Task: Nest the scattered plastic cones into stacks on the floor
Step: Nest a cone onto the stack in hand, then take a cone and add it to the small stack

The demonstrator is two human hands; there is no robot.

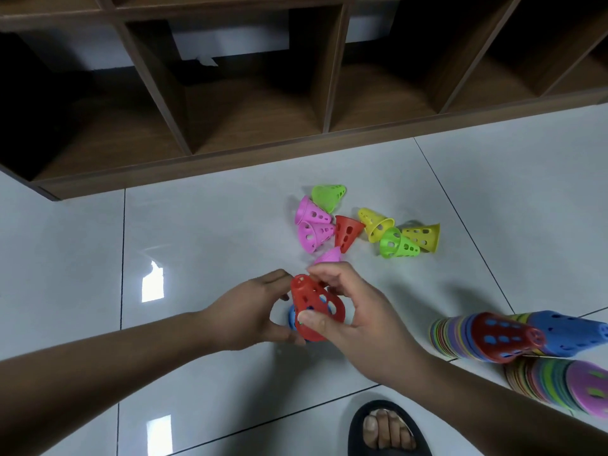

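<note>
Both hands hold a red perforated cone (315, 307) just above the floor, with a blue cone (292, 319) showing inside and beneath it. My left hand (253, 311) grips from the left, my right hand (348, 307) from the right with the thumb on the rim. Beyond them loose cones lie on their sides: a green one (329, 196), two pink ones (311, 212) (314, 235), a red one (347, 232), a yellow one (375, 223), another green (398, 243), another yellow (422, 237). A pink cone (329, 256) is partly hidden behind my right fingers.
Long nested stacks lie on the floor at right: one capped red (493, 337), one capped blue (572, 334), one showing a pink base (579, 390). A brown wooden cubby shelf (230, 159) borders the far side. A foot in a black sandal (385, 429) sits at the bottom.
</note>
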